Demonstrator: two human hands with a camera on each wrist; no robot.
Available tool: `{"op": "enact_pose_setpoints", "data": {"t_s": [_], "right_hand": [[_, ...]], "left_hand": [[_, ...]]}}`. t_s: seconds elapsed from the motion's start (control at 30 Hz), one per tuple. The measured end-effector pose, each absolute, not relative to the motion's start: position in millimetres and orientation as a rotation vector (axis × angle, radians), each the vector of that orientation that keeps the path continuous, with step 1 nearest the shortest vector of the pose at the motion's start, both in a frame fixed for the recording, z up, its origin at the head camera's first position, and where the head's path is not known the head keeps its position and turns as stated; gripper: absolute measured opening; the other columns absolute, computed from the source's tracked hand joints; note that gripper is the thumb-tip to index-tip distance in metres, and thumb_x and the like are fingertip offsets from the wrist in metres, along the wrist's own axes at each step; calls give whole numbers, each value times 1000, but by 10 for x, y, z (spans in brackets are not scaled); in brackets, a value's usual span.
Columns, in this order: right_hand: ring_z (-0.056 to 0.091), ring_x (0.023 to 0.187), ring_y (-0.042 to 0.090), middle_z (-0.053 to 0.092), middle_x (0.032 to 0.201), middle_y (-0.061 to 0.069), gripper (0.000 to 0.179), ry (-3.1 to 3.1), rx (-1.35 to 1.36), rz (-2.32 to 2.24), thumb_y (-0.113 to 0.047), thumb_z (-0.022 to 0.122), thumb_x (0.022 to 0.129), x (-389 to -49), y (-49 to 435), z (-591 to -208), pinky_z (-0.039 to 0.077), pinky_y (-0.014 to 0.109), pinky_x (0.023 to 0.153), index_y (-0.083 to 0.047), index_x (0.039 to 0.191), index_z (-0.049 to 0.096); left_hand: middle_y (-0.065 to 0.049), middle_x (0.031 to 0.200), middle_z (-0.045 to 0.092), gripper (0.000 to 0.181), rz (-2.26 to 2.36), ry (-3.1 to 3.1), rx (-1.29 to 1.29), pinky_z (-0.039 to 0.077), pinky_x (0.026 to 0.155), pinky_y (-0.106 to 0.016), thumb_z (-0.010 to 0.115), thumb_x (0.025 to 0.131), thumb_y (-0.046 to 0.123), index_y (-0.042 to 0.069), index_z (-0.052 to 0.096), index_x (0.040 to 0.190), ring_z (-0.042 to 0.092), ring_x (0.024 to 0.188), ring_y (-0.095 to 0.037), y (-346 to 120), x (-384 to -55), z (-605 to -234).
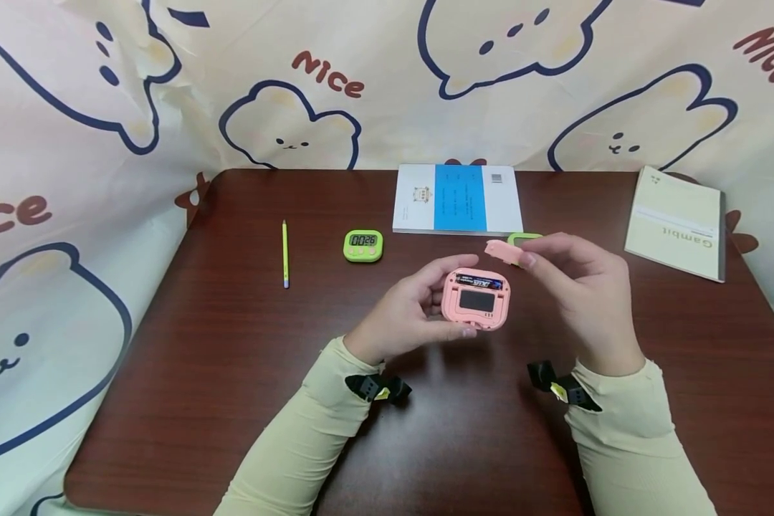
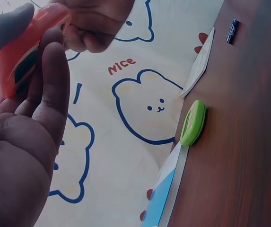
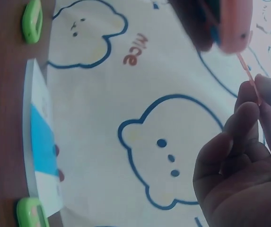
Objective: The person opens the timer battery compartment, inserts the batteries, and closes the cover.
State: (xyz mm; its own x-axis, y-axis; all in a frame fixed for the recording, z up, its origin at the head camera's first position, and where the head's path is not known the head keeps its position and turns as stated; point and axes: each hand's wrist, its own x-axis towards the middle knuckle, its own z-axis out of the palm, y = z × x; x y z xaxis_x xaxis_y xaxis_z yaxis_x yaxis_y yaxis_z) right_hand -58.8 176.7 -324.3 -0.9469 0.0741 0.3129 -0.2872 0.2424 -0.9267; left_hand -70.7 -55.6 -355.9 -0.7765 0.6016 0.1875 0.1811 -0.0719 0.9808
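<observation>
Head: over the tabletop [image 1: 264,344], the left hand [image 1: 413,312] is gripping a pink timer [image 1: 476,299] with 1 battery [image 1: 479,282] showing; the right hand [image 1: 583,294] is pinching a pink cover [image 1: 503,251] just beside it. Left wrist: 1 loose battery [image 2: 232,31] is lying on the tabletop. Right wrist: the cover is showing edge-on.

Your right grip [image 1: 583,297] and the pink cover [image 1: 503,251] hide part of the green timer [image 1: 522,236] just beyond; past your left grip [image 1: 411,314], print on the blue-and-white book [image 1: 459,199] is too small to read; above your right grip, the right wrist view's top edge crops the pink device [image 3: 237,26]
</observation>
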Motion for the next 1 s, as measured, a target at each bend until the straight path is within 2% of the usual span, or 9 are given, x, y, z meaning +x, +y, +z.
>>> {"op": "enact_pose_setpoints", "data": {"t_s": [0.23, 0.47, 0.73, 0.87, 1.0], "right_hand": [[61, 81, 20, 72, 92, 5, 18, -2154, 308, 1911, 0, 74, 90, -519, 1636, -3218, 52, 21, 70, 7, 106, 72], [55, 76, 18, 69, 93, 0, 16, -2342, 338, 1621, -7, 74, 91, -510, 1574, -3253, 46, 24, 60, -4, 107, 76], [58, 89, 17, 70, 97, 1, 14, -2337, 430, 1648, 0, 74, 89, -528, 1592, -3270, 50, 21, 69, -4, 102, 76], [58, 93, 15, 67, 99, -1, 13, -2388, 472, 1564, -1, 75, 88, -536, 1595, -3273, 52, 18, 70, -7, 100, 77], [57, 93, 16, 64, 101, 0, 14, -2392, 486, 1579, 0, 75, 88, -536, 1593, -3279, 52, 18, 69, -6, 100, 77]], "left_hand": [[-10, 123, 66, 78, 1883, 1920, 879, 58, 89, -34, 82, 81, -1, 10, 43, 148, 68, 101, -16, -547, -701, -3583], [-12, 122, 67, 74, 1902, 1876, 886, 58, 89, -36, 81, 82, -2, 8, 44, 144, 69, 101, -17, -528, -688, -3558], [-12, 127, 63, 76, 1902, 1891, 900, 58, 89, -36, 81, 82, -3, 8, 42, 147, 69, 102, -16, -518, -698, -3555], [-14, 126, 63, 76, 1934, 1879, 902, 58, 89, -38, 80, 82, -5, 5, 42, 146, 69, 103, -17, -521, -702, -3562], [-14, 122, 65, 75, 1968, 1885, 898, 58, 88, -39, 80, 81, -6, 6, 42, 145, 69, 102, -18, -529, -702, -3576]]}}
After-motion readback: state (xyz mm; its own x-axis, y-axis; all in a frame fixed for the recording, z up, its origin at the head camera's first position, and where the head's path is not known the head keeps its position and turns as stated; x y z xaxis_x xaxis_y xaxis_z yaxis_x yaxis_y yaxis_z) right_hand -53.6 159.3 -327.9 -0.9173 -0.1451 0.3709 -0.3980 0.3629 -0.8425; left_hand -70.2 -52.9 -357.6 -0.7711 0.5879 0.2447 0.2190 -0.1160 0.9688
